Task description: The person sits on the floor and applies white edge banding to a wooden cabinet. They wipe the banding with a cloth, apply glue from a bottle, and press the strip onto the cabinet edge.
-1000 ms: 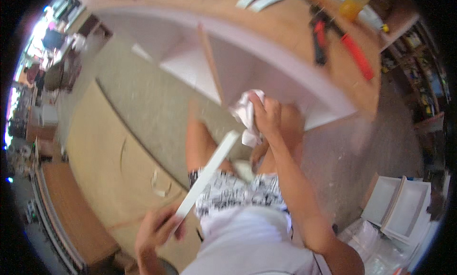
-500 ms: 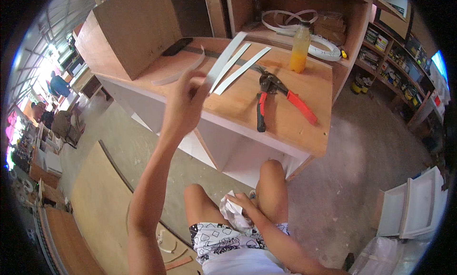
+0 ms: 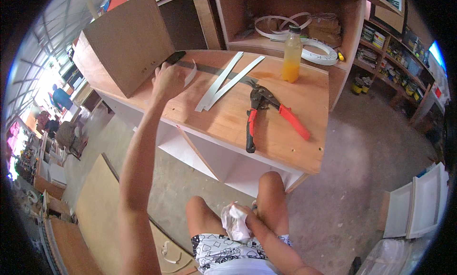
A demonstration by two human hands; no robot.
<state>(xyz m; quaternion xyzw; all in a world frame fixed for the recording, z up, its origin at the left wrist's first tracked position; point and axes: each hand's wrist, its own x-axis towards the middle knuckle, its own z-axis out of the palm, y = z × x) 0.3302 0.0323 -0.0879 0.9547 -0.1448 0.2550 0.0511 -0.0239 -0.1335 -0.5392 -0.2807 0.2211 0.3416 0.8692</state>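
My left hand (image 3: 167, 81) reaches to the far left of the wooden top, fingers bent down around a thin curled white strip (image 3: 191, 75); its fingertips are partly hidden. In my lap, my right hand (image 3: 248, 217) is closed on a crumpled white cloth (image 3: 235, 223). Flat white strips (image 3: 227, 87) lie in a narrow V at the middle of the top. Right of them rest red-and-black handled snips (image 3: 259, 101), handles spread toward me. Beyond my left hand lies a dark flat object (image 3: 175, 57).
A bottle (image 3: 291, 58) with orange liquid stands behind the snips. Coiled white edging (image 3: 320, 51) sits in the open cabinet (image 3: 228, 18) behind. An upright brown panel (image 3: 128, 42) rises at the left. Shelves (image 3: 390, 56) with containers line the right; a large board (image 3: 100, 199) lies lower left.
My left hand has let go of the flat white strip, which now lies with the others, and has moved left to the curled one. My right hand still holds the cloth.
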